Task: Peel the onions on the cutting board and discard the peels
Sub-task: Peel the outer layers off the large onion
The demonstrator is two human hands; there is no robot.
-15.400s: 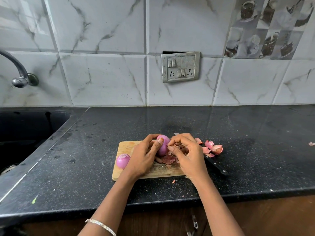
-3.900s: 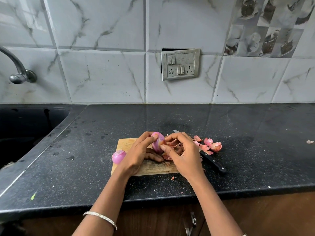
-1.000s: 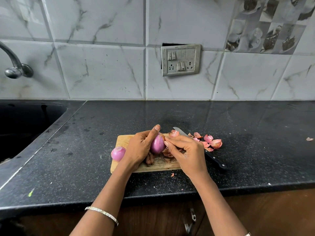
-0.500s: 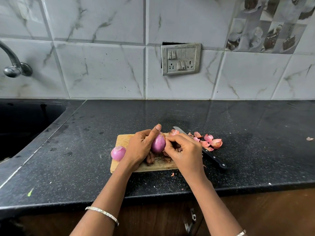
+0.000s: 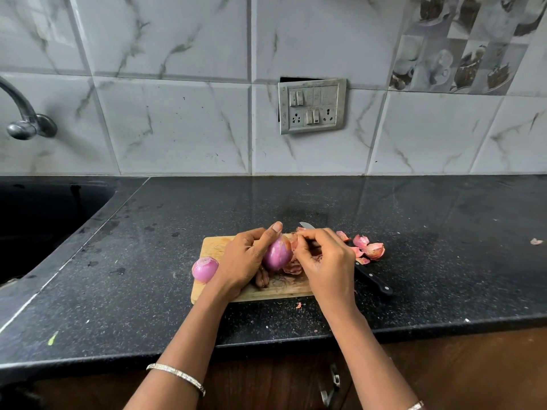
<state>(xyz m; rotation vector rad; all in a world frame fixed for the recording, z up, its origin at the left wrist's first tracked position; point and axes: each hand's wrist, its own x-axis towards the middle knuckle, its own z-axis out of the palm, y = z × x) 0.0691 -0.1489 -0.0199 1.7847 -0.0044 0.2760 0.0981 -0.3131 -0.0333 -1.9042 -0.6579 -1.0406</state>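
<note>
A purple onion stands on end over the wooden cutting board. My left hand grips it from the left, thumb up along its top. My right hand pinches a strip of papery peel at the onion's upper right side. A second, peeled onion lies at the board's left edge. Loose brown peel sits on the board under the hands.
A black-handled knife lies right of the board, its blade tip showing behind my right hand. A pile of pink peels rests on the black counter. A dark sink with a tap is at left.
My right hand has lifted from the onion's side to its upper right edge, pulling a strip of peel away. The left hand keeps its grip on the onion.
</note>
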